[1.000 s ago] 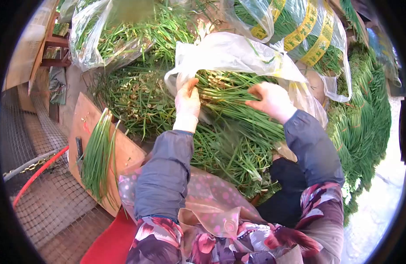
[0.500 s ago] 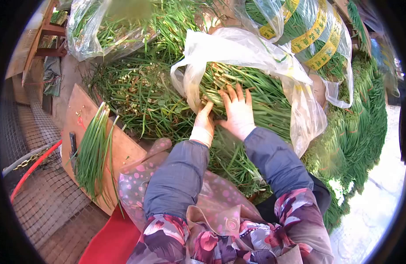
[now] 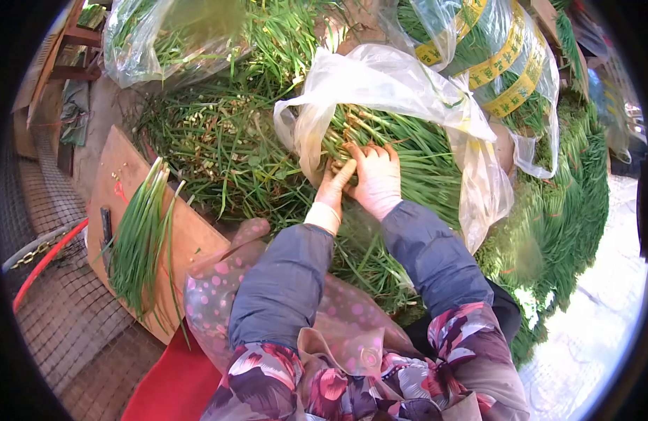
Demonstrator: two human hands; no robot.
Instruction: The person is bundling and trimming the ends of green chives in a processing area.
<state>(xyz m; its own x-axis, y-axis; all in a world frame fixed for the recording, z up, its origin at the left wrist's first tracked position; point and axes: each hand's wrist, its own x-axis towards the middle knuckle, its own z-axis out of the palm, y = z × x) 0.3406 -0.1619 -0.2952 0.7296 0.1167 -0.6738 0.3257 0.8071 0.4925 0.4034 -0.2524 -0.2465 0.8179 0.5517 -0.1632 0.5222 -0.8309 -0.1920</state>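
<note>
Both hands are inside the opening of a clear plastic bag [image 3: 401,76] filled with long green chives [image 3: 429,165], their pale stem ends toward the upper left. My right hand [image 3: 377,177] curls its fingers over the stems. Close against it on the left, my left hand [image 3: 333,188] grips the same stems near the bag's edge, its thumb reaching toward the right fingers. The undersides of both hands and some fingertips are hidden among the leaves.
A wooden board [image 3: 197,235] at left carries a small bunch of chives [image 3: 143,242] and a dark-handled tool [image 3: 106,235]. Loose trimmings [image 3: 225,151] lie behind it. Yellow-taped bags [image 3: 506,77] stand at upper right, above stacked chives [image 3: 562,217].
My right hand's spread fingers have curled in around the stems, and the hand has shifted slightly left. My left thumb has moved closer to it. The view has turned slightly.
</note>
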